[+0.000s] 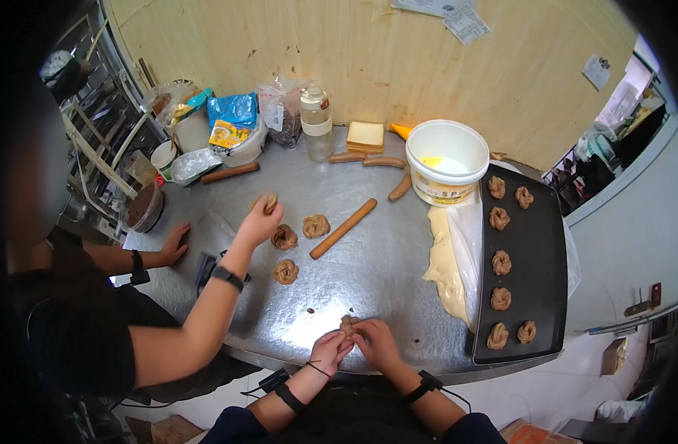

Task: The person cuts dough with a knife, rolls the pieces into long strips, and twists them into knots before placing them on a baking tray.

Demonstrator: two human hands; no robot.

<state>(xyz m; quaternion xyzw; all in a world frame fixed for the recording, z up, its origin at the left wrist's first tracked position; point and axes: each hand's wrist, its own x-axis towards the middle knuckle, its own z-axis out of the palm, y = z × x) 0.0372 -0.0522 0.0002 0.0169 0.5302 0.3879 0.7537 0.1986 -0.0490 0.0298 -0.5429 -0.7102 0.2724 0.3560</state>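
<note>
Both my hands meet at the near edge of the steel table (pixel 368 274) around one brown dough piece (pixel 348 324). My left hand (pixel 327 349) pinches it from the left and my right hand (pixel 376 343) from the right. A black baking tray (pixel 533 288) at the right carries several twisted dough knots (pixel 501 262). Three more knots (pixel 285 271) lie in the middle of the table. A co-worker on the left lifts another dough piece (pixel 269 202) in one hand (pixel 259 224) and rests the other hand (pixel 174 244) flat on the table.
A wooden rolling pin (pixel 343 229) lies diagonally mid-table. A white bucket (pixel 446 160) stands beside pale dough (pixel 446 259) on plastic wrap. At the back are sausages (pixel 383 161), sliced bread (pixel 365 137), a bottle (pixel 316 124), bags and tubs. A wire rack stands at left.
</note>
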